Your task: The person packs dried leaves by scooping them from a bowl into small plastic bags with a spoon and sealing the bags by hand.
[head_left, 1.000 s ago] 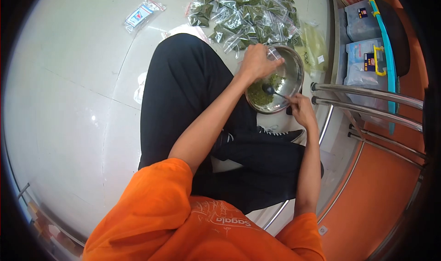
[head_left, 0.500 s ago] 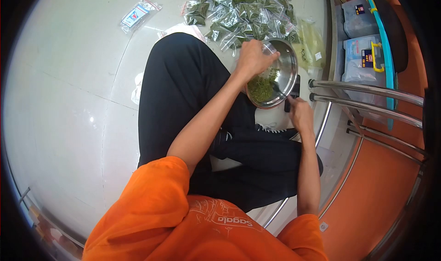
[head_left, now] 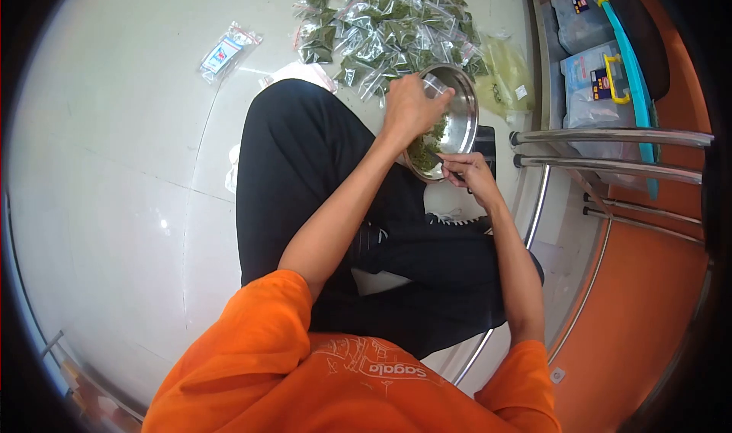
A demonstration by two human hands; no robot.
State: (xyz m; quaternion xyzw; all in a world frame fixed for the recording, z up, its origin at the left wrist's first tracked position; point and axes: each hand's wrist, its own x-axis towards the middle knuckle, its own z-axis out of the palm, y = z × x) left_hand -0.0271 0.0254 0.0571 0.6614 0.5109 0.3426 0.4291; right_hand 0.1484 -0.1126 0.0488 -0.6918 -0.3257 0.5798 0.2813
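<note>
A metal bowl (head_left: pixel 462 124) with loose, chopped dried green leaves (head_left: pixel 421 157) in its lower part stands tilted beyond my bent leg. Over its left rim, my left hand (head_left: pixel 414 109) is closed on a clear plastic bag (head_left: pixel 435 84), mostly hidden by the fingers. At the bowl's lower right rim, my right hand (head_left: pixel 470 175) pinches the handle of a spoon (head_left: pixel 440 159). The spoon's dark end reaches down to the leaves; its exact shape is hard to make out.
Many small zip bags of green leaves (head_left: pixel 396 29) are heaped beyond the bowl. Beside them lies a yellowish plastic bag (head_left: pixel 507 75). A packet (head_left: pixel 225 53) is on the floor at left. Metal rails (head_left: pixel 610 137) and plastic boxes (head_left: pixel 598 90) stand at right.
My right hand has moved left and up, closer to the leaves, with the spoon. My left hand stays over the bowl with the bag. The camera view has shifted slightly.
</note>
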